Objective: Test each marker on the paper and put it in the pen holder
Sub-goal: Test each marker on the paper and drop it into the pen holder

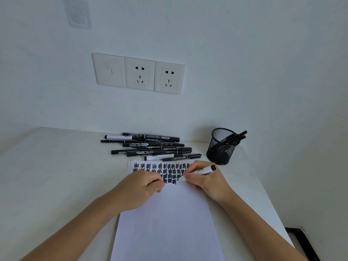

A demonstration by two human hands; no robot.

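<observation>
A white sheet of paper (pixel 165 219) lies on the white table, its top rows filled with black scribble patches (pixel 169 172). My right hand (pixel 205 179) grips a white-bodied marker (pixel 202 171), tip down on the paper at the end of the lowest scribble row. My left hand (pixel 143 187) rests curled on the paper's left part, fingers closed; whether it holds a cap is hidden. A pile of several black and white markers (pixel 150 147) lies beyond the paper. The black mesh pen holder (pixel 221 147) stands at the right with a few markers inside.
The table (pixel 56 176) butts against a white wall with a row of sockets (pixel 139 73). The table's right edge runs close past the pen holder, and a dark floor strip (pixel 301 240) shows below it.
</observation>
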